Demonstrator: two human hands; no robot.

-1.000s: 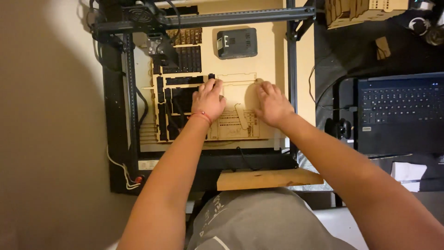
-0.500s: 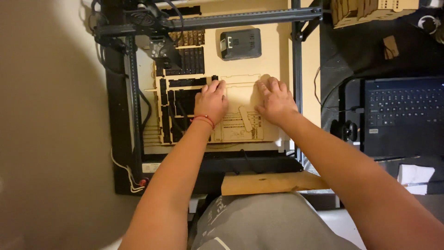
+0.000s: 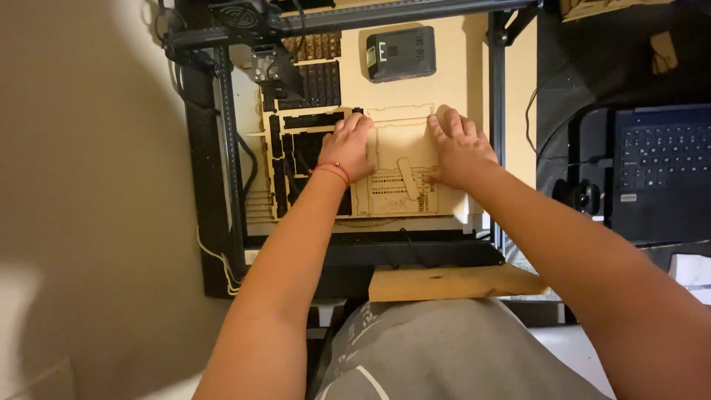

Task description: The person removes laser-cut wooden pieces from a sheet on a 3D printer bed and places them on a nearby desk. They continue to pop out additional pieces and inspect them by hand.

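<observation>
A thin light plywood sheet (image 3: 400, 159) with cut outlines and dark cut-out gaps lies flat on the bed of a black-framed laser cutter (image 3: 222, 148). My left hand (image 3: 348, 148), with a red string at its wrist, presses flat on the sheet beside the dark cut-out area. My right hand (image 3: 461, 148) lies flat on the sheet's right part, fingers spread toward the far edge. Neither hand grips anything. The cutter's laser head (image 3: 270, 63) sits at the far left on the gantry bar.
A dark grey box (image 3: 400, 52) lies on the bed beyond the sheet. A wooden plank (image 3: 452, 281) sits across the machine's near edge. An open dark laptop (image 3: 655, 174) stands at the right. A beige wall is at the left. Cables hang at the frame's left.
Both hands stay flat on the sheet in nearly the same spots. The view has shifted slightly, with the hands a little farther up the sheet.
</observation>
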